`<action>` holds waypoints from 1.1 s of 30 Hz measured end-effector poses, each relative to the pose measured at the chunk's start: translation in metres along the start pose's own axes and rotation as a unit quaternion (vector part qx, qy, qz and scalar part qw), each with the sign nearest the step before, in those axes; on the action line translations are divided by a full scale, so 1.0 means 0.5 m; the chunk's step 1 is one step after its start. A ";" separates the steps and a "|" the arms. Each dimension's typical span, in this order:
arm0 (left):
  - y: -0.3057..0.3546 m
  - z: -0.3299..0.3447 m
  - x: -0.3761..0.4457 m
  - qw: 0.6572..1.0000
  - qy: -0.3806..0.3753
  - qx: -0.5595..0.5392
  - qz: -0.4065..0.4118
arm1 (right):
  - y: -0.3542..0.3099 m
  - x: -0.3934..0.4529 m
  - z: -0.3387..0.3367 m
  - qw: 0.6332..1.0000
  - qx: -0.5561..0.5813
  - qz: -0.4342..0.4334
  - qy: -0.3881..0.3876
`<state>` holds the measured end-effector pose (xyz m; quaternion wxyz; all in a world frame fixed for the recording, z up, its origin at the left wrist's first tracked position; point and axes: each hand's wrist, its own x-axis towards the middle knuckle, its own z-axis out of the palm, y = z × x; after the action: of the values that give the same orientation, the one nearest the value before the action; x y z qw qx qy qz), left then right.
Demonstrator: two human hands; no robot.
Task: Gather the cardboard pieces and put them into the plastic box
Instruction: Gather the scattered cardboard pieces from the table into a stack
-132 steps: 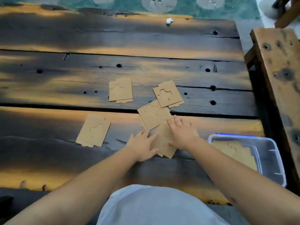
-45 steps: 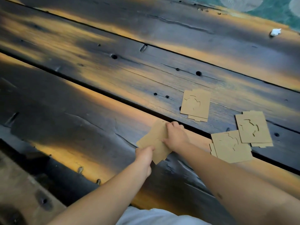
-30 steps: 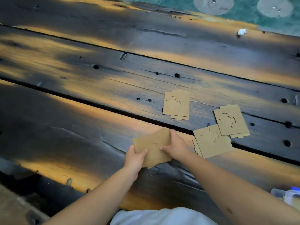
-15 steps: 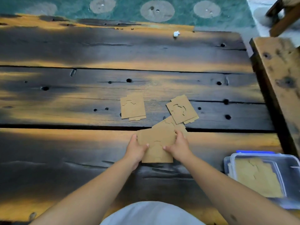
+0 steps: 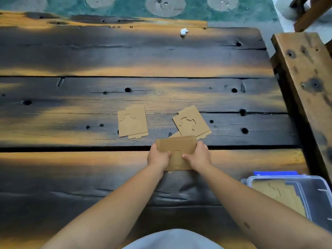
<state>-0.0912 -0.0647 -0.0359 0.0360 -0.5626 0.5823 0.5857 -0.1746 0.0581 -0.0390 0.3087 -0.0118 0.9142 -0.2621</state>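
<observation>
Both hands gripping a small stack of flat brown cardboard pieces [image 5: 177,151] over the dark plank wooden table [image 5: 71,108].

Left hand [image 5: 158,158] clamps the stack's left edge, right hand [image 5: 198,157] the right edge, thumbs on top; stack sits tilted up off the table, near its middle. Loose on the table just past the hands: one brown die-cut cardboard piece [image 5: 132,122] to the left, a second die-cut cardboard piece [image 5: 190,121] to the right, overlapping a third piece whose corner [image 5: 176,135] pokes out behind the stack. Clear plastic box with blue latch [image 5: 321,193] sits at the table's near-right corner, well apart from the hands, with tan cardboard [image 5: 274,191] already inside. Small white scrap [image 5: 183,31] at the far edge.
</observation>
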 end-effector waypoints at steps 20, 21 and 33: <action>-0.053 -0.056 -0.012 0.998 -0.033 0.061 0.010 | 0.029 -0.021 0.031 0.998 0.029 0.000 -0.050; -0.058 -0.061 -0.017 0.997 -0.035 0.061 0.015 | 0.033 -0.027 0.033 0.998 0.039 -0.002 -0.056; -0.114 -0.126 -0.118 0.997 -0.074 0.037 -0.010 | 0.079 -0.138 0.039 0.981 0.128 -0.044 -0.136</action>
<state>0.0090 -0.0556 -0.0115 0.1058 -0.5217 0.5935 0.6036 -0.1018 0.0956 -0.0329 0.4176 -0.0481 0.8211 -0.3861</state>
